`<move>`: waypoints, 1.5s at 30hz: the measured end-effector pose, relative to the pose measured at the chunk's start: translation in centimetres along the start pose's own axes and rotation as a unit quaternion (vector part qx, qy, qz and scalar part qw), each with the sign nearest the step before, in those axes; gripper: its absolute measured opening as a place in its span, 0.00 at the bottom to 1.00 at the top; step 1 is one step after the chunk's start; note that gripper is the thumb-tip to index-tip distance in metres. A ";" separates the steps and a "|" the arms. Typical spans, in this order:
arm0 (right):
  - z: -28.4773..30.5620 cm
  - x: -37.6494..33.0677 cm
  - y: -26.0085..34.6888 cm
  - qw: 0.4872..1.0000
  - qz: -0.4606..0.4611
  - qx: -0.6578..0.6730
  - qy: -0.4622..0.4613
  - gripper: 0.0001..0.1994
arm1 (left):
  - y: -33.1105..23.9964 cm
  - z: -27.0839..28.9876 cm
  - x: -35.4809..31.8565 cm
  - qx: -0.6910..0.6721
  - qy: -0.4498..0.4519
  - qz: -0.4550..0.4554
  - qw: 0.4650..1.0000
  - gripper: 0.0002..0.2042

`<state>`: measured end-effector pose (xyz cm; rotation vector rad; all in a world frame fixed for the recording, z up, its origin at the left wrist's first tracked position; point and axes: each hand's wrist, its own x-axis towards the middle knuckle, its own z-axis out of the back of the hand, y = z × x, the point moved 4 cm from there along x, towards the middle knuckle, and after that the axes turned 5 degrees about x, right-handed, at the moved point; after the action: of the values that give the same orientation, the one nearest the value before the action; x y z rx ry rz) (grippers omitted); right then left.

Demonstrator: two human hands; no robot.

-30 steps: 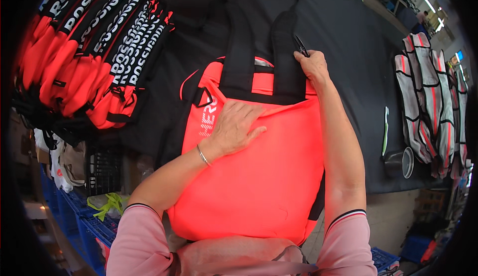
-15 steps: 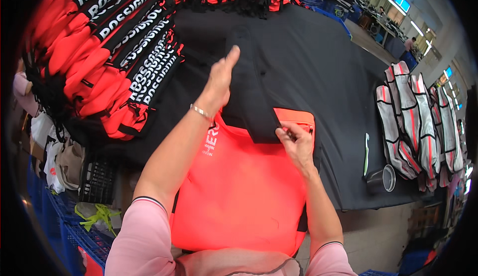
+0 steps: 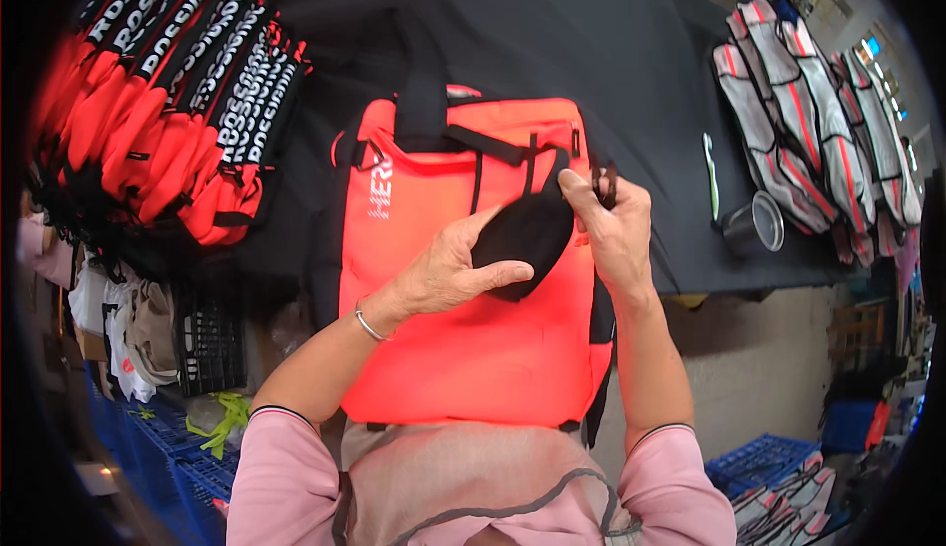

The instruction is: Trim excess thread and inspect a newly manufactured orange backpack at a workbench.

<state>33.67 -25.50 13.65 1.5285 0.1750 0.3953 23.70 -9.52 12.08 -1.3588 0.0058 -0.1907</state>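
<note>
A bright red-orange backpack (image 3: 434,378) lies flat in front of me, with pale lettering on its left side. Across its middle, a wide black fabric strap (image 3: 522,240) is lifted and curved between my hands. My left hand (image 3: 448,265) is closed on the strap, thumb on its near face and fingers hidden behind. At the strap's upper right edge, my right hand (image 3: 613,231) pinches it between thumb and forefinger. A small dark tool (image 3: 604,183) sits among the right hand's fingers; its kind is hard to make out. Another black strap (image 3: 422,102) extends beyond the bag's top.
Red and black bags (image 3: 187,142) are stacked at the left. Grey bags with red stripes (image 3: 788,122) lie at the right, by a clear cup (image 3: 757,223) and a white-green brush-like stick (image 3: 710,173). Black cloth (image 3: 660,112) covers the table. Blue crates (image 3: 759,462) stand below.
The wide black strap, which stretched away over the table, is now drawn back and bent over the backpack. My left hand went from flat and open to gripping it. The view has shifted.
</note>
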 end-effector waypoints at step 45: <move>0.6 -11.5 -3.0 0.984 0.042 -0.170 0.039 0.08 | 5.0 -4.2 -5.6 0.074 -0.146 -0.031 0.986 0.12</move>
<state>23.69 -30.12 9.21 1.1871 0.0988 0.5251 18.37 -11.80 5.75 -1.2288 -0.2915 -0.0426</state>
